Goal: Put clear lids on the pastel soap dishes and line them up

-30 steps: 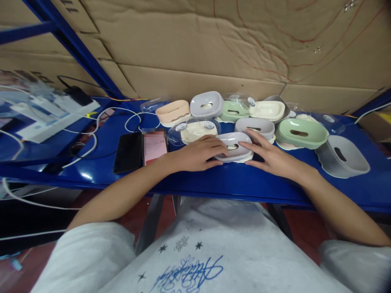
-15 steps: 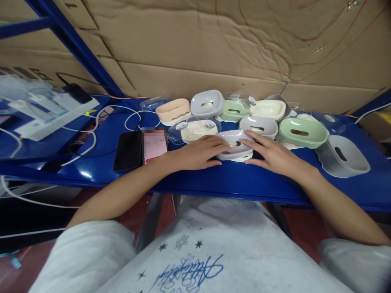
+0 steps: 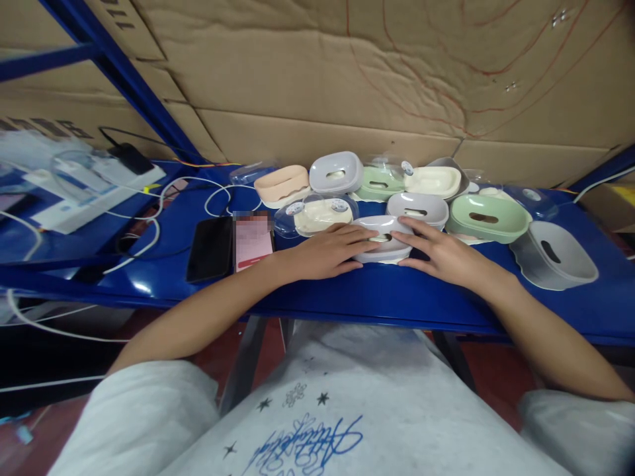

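A pale lilac oval dish with a slot in its middle sits near the front of the blue table, on a whitish base. My left hand grips its left side, fingertips over the rim. On its right side rests my right hand, gripping the rim with fingers slightly spread. Just behind stand another lilac dish and a cream dish with a clear cover. Green, grey and peach dishes lie around them.
Two phones, one dark and one with a pink screen, lie left of my left hand. Farther left are a white power strip and loose white cables. A cardboard wall stands behind the blue table.
The slotted top of the lilac dish sits more level on its base, with less of the whitish base showing. Both hands stay on it. The camera view has shifted slightly.
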Action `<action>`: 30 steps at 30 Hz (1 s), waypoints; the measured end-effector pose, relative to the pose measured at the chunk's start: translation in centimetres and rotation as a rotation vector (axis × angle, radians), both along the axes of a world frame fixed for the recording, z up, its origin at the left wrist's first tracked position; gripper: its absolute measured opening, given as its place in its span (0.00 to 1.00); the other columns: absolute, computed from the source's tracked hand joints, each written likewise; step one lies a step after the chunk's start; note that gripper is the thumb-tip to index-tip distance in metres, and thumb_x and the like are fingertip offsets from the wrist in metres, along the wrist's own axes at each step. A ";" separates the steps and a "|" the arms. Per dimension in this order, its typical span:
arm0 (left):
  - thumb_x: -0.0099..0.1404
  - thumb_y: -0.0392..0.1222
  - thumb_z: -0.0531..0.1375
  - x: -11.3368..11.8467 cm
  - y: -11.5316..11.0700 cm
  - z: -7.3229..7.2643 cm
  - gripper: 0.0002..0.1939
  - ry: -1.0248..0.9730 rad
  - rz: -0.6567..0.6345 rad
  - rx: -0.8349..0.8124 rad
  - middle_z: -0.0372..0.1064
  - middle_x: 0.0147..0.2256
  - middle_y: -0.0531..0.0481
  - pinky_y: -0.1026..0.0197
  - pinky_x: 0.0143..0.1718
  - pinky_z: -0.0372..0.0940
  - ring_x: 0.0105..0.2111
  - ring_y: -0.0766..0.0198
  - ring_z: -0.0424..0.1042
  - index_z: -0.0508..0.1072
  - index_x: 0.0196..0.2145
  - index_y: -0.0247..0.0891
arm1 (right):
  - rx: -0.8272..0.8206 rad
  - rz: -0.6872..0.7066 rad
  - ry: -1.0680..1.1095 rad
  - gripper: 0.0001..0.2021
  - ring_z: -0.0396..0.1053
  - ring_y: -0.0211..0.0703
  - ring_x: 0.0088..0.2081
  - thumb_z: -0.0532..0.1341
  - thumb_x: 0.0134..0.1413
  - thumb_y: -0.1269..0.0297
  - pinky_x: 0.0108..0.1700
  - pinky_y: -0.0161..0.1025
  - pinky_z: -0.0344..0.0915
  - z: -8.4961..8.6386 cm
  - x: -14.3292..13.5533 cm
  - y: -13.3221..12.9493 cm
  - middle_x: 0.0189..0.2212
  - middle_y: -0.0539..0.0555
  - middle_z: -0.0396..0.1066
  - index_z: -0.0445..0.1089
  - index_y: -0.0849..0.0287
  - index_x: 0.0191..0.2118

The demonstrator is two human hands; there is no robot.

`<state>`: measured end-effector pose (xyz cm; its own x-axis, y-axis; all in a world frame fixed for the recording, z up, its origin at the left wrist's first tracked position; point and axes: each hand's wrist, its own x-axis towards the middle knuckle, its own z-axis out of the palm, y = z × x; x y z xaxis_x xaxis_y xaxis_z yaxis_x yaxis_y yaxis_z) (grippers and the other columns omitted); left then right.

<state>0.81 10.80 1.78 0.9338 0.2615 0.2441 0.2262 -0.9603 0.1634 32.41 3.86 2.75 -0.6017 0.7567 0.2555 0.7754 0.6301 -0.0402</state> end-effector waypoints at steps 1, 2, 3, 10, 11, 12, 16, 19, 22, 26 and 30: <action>0.80 0.43 0.57 0.0 0.0 0.0 0.28 -0.004 -0.006 0.000 0.59 0.73 0.40 0.42 0.72 0.55 0.73 0.50 0.59 0.59 0.74 0.43 | 0.019 -0.008 -0.004 0.27 0.69 0.61 0.67 0.63 0.71 0.54 0.64 0.57 0.74 0.0 0.1 0.0 0.73 0.62 0.59 0.66 0.54 0.71; 0.80 0.42 0.57 0.0 0.0 -0.1 0.28 -0.012 -0.014 -0.001 0.60 0.72 0.40 0.42 0.73 0.55 0.73 0.51 0.59 0.60 0.74 0.44 | 0.041 -0.013 -0.010 0.26 0.72 0.61 0.65 0.63 0.71 0.54 0.62 0.57 0.76 0.0 0.1 0.0 0.72 0.62 0.61 0.68 0.54 0.70; 0.80 0.42 0.57 0.0 0.0 -0.1 0.28 -0.022 -0.022 -0.003 0.61 0.72 0.41 0.43 0.72 0.55 0.72 0.51 0.60 0.60 0.74 0.44 | 0.062 -0.013 -0.015 0.25 0.74 0.60 0.63 0.63 0.71 0.54 0.60 0.56 0.77 0.0 0.1 0.0 0.71 0.62 0.64 0.69 0.54 0.69; 0.79 0.42 0.59 -0.1 0.6 -0.4 0.25 -0.105 -0.068 0.024 0.70 0.66 0.41 0.42 0.69 0.61 0.69 0.50 0.66 0.67 0.70 0.43 | 0.041 0.026 -0.008 0.28 0.72 0.67 0.63 0.63 0.70 0.51 0.62 0.66 0.72 0.5 -0.3 0.2 0.67 0.64 0.69 0.67 0.55 0.70; 0.79 0.43 0.59 -0.1 0.6 -0.4 0.24 -0.116 -0.063 0.028 0.71 0.65 0.41 0.43 0.69 0.62 0.68 0.51 0.67 0.68 0.69 0.44 | 0.022 0.021 0.002 0.30 0.70 0.67 0.64 0.63 0.70 0.51 0.64 0.67 0.70 0.5 -0.4 0.2 0.68 0.65 0.68 0.64 0.55 0.72; 0.79 0.43 0.59 0.0 0.6 -0.4 0.24 -0.125 -0.055 0.031 0.71 0.65 0.42 0.43 0.68 0.63 0.68 0.51 0.68 0.69 0.69 0.44 | 0.003 0.016 0.011 0.32 0.69 0.67 0.66 0.62 0.70 0.51 0.65 0.67 0.69 0.5 -0.4 0.2 0.69 0.65 0.66 0.61 0.54 0.74; 0.79 0.46 0.59 0.0 0.3 -0.2 0.24 -0.114 -0.023 0.043 0.71 0.65 0.40 0.44 0.68 0.63 0.68 0.51 0.68 0.68 0.69 0.43 | -0.073 0.013 0.047 0.34 0.66 0.64 0.68 0.60 0.72 0.51 0.68 0.63 0.68 0.2 -0.3 0.2 0.72 0.63 0.61 0.53 0.49 0.77; 0.79 0.44 0.58 0.0 0.1 -0.1 0.25 -0.080 -0.010 0.049 0.69 0.67 0.39 0.44 0.68 0.61 0.69 0.50 0.66 0.66 0.71 0.41 | -0.098 0.032 0.103 0.33 0.66 0.62 0.68 0.62 0.71 0.50 0.69 0.62 0.67 0.0 0.0 0.4 0.70 0.63 0.63 0.58 0.49 0.76; 0.79 0.44 0.58 0.0 0.1 0.0 0.25 -0.053 -0.014 0.055 0.69 0.67 0.39 0.43 0.69 0.60 0.69 0.49 0.65 0.66 0.70 0.40 | -0.113 0.068 0.151 0.31 0.66 0.61 0.68 0.64 0.69 0.51 0.70 0.61 0.66 -0.1 0.3 0.7 0.69 0.62 0.64 0.64 0.50 0.73; 0.79 0.47 0.59 -0.1 -0.1 0.5 0.23 -0.060 -0.032 0.067 0.73 0.63 0.40 0.44 0.66 0.62 0.65 0.48 0.69 0.70 0.66 0.39 | -0.139 0.105 0.197 0.29 0.66 0.59 0.69 0.66 0.68 0.54 0.71 0.61 0.65 0.0 0.3 0.8 0.69 0.60 0.64 0.66 0.47 0.71; 0.77 0.51 0.61 0.0 -0.6 0.9 0.21 -0.060 -0.040 0.097 0.78 0.56 0.40 0.46 0.61 0.64 0.60 0.47 0.72 0.75 0.61 0.39 | -0.182 0.129 0.231 0.29 0.65 0.58 0.70 0.66 0.68 0.56 0.71 0.60 0.64 0.0 -0.1 0.7 0.70 0.57 0.63 0.65 0.43 0.72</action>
